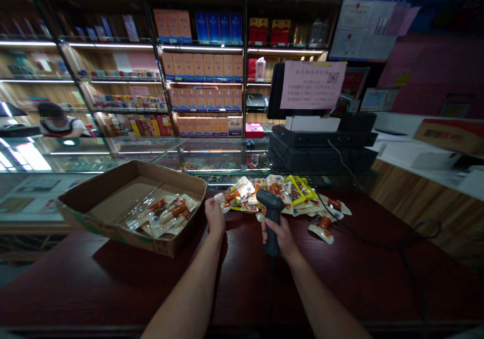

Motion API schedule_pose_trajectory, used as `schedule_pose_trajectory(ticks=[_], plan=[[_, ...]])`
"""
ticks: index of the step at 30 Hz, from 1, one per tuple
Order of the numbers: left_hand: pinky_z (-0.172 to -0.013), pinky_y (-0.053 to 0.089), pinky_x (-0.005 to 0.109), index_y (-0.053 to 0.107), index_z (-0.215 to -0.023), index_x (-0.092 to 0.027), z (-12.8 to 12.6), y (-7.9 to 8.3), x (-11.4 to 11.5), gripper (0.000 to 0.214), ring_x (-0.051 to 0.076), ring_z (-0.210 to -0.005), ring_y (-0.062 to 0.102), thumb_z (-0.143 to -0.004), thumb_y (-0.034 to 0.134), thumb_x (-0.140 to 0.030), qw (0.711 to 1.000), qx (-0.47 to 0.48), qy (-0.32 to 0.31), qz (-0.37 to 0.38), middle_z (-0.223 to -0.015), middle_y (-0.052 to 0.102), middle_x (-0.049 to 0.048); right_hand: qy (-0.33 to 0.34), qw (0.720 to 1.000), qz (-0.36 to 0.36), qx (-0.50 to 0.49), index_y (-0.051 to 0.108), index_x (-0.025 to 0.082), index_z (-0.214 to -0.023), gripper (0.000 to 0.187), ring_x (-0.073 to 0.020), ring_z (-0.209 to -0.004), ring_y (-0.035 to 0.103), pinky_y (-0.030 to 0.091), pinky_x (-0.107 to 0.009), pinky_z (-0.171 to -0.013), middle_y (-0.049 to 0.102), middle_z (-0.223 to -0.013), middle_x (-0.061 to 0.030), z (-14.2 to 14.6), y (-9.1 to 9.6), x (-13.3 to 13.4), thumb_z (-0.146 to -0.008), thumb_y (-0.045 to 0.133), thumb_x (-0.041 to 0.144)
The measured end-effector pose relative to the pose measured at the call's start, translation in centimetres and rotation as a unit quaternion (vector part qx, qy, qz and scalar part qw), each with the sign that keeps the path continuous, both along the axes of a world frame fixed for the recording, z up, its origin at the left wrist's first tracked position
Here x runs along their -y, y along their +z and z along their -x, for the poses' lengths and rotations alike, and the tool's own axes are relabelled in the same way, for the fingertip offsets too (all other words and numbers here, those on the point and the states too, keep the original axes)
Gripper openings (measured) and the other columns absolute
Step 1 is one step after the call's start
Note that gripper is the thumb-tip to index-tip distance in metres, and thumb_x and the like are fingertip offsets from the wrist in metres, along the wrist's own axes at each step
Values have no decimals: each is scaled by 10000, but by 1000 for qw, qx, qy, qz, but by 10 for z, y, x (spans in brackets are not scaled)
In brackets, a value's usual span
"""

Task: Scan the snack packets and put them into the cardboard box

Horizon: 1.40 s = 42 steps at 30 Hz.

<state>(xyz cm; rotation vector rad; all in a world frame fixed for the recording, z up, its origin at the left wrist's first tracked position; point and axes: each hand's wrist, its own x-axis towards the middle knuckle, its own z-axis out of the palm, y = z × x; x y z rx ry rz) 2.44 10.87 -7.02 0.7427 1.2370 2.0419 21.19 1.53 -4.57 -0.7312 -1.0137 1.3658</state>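
Observation:
My right hand [280, 234] is wrapped round the handle of a dark grey barcode scanner [270, 204], whose cable runs down toward me. The scanner's head points up and left, toward the packets. With closed fingers my left hand [215, 215] pinches the edge of a clear vacuum-packed snack packet [233, 194] with a reddish-brown sausage-like piece inside. Behind both hands lies a heap of similar packets, some with yellow wrappers [299, 190]. To the left of my left hand, an open cardboard box [124, 218] holds several more such packets [172, 215].
One loose packet [322, 228] lies right of the heap, near a black cable [363, 238] on the dark red table [242, 288]. Behind stand a cash register [321, 145], a glass counter and shelves of boxed goods [204, 67]. A person [60, 121] is at the far left.

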Motion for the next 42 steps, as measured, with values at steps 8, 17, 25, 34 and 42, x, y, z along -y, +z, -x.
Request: schedule_pose_trajectory(ticks=[8,17,25,34,42], plan=[[-591,444,212,470,-797,-177,-12,25,19,108,88,-586,532,-747,511,-264,1000,5,-23,-12,-680,525,-36,6,1000,2,-3,533,163,-821,305,-89,-350,481,429,-217,-341,565,-537,39,4,1,1,-672,684,382],[-602,489,278,442,-888,-184,76,91,64,135,101,-583,552,-762,486,-201,995,33,95,-22,-724,536,-22,126,992,0,21,527,162,-943,376,-90,-347,488,435,-216,-333,565,-542,50,45,32,14,-659,685,351],[-926,420,429,488,-1070,-124,138,87,94,365,230,-1018,564,-706,525,-127,942,-205,246,98,-1030,579,117,203,979,-23,29,512,158,-993,387,-81,-351,488,441,-200,-334,573,-541,54,91,40,21,-674,665,314],[-1103,186,422,444,-1229,-108,99,99,111,463,266,-1370,176,-770,482,-155,878,-399,265,11,-1441,247,199,183,983,-11,27,513,148,-1008,403,-83,-341,484,435,-204,-328,563,-531,62,76,27,23,-676,670,313],[-750,487,332,561,-972,-140,29,37,46,333,228,-839,646,-668,667,-228,943,-291,-65,145,-902,654,131,59,998,-8,-2,533,150,-702,249,-78,-337,481,436,-205,-329,551,-514,35,19,11,4,-673,673,355]])
